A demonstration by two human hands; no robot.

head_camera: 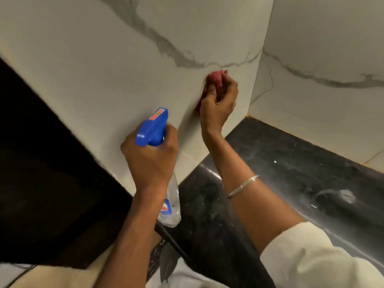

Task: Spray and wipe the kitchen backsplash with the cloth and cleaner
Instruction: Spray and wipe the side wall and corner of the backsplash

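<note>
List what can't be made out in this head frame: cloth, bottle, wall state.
Head view, cloth: mostly covered by the right hand; size and fold unknown.
Head view, spray bottle: trigger hidden under the left hand; label blurred, unreadable.
Head view, backsplash: spray film or streaks not discernible; upper part cut off by the top edge.

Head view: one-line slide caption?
Right hand presses a red cloth to the white marble-veined backsplash while the left hand grips a clear spray bottle with blue trigger head.
</note>
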